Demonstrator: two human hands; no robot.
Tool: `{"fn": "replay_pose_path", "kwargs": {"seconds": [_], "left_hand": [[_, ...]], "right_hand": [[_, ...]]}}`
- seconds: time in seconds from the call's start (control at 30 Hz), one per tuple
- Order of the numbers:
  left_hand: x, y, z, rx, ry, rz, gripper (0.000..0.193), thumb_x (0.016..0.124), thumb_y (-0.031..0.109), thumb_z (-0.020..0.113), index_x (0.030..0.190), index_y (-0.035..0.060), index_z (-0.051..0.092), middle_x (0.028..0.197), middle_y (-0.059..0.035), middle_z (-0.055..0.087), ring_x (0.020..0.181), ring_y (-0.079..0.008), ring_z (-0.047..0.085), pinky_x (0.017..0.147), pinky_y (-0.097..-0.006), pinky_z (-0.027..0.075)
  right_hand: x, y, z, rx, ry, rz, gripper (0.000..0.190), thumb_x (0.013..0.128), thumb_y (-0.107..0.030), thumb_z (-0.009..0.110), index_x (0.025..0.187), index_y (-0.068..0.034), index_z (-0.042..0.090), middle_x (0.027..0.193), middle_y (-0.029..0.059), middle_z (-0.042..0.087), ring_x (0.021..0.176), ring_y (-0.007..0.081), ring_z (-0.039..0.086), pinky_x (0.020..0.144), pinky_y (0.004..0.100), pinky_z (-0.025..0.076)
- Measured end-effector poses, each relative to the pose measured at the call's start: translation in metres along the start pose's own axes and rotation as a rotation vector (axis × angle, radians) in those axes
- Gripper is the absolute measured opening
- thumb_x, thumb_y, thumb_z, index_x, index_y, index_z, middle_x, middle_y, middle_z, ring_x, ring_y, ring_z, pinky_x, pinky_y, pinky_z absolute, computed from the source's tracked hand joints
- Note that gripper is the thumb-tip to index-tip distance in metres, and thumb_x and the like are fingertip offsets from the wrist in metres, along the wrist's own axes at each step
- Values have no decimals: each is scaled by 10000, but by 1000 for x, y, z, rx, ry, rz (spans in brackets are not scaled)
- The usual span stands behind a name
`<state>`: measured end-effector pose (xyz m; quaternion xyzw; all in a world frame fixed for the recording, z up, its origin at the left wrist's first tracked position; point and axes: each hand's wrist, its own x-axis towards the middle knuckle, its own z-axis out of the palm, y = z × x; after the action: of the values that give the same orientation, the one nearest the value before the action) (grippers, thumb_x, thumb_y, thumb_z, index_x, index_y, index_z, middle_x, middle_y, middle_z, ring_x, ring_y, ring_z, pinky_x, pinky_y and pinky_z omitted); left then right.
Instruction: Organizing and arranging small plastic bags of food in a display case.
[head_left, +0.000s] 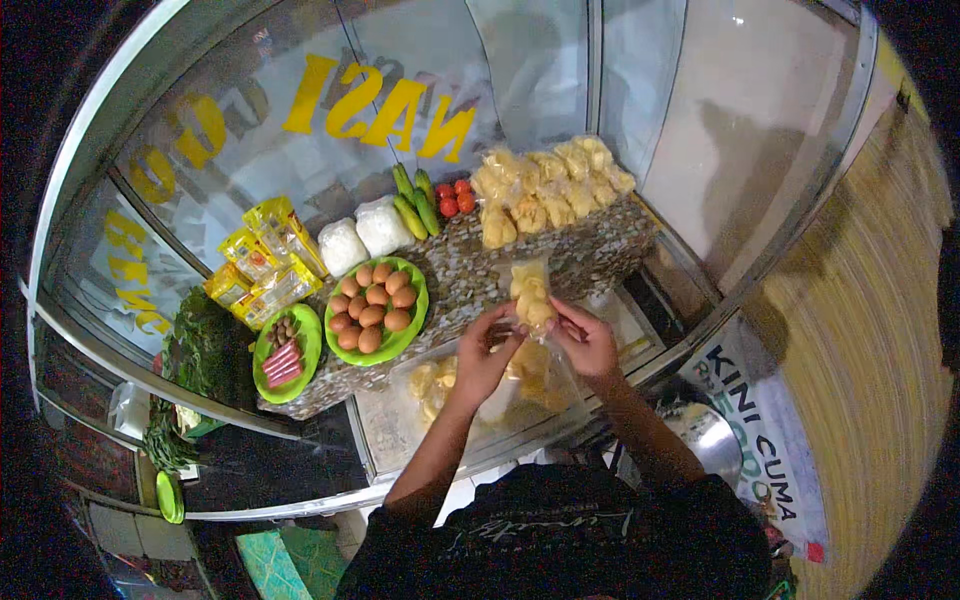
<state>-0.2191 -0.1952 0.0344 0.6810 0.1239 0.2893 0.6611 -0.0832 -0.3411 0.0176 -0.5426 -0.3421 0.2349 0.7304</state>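
Between both hands I hold a small clear plastic bag of pale yellow crackers (530, 289) upright. My left hand (484, 352) pinches its lower left side, and my right hand (583, 337) grips the lower right. Beneath my forearms lies a large clear bag of loose crackers (431, 386), partly hidden by my hands and arms. Farther off, several filled cracker bags (551, 187) are packed in rows on the pebbled stone counter (469, 266).
Left along the counter are tomatoes (456, 198), cucumbers (416, 202), white bundles (367, 234), yellow packets (266, 259), a green plate of eggs (415, 330) and a green plate with sausages (306, 379). Lettered glass panes (525, 67) enclose the far side. Leafy greens (202, 352) stand at far left.
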Motion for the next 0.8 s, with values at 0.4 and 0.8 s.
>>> {"fn": "replay_pose_path", "kwargs": {"seconds": [0.4, 0.8], "left_hand": [[220, 68, -5, 573, 6, 467, 375, 874, 163, 746, 1181, -41, 673, 999, -178, 736, 901, -243, 732, 779, -335, 560], [331, 23, 3, 980, 1, 412, 324, 897, 338, 683, 1019, 42, 731, 1018, -221, 721, 938, -426, 683, 831, -481, 544]], "right_hand": [[217, -62, -34, -489, 85, -288, 358, 962, -124, 669, 1302, -14, 652, 1272, 165, 676, 1114, 230, 670, 948, 334, 530], [329, -12, -57, -824, 145, -441, 293, 986, -129, 618, 1242, 7, 663, 981, 213, 698, 879, 300, 683, 801, 397, 522]]}}
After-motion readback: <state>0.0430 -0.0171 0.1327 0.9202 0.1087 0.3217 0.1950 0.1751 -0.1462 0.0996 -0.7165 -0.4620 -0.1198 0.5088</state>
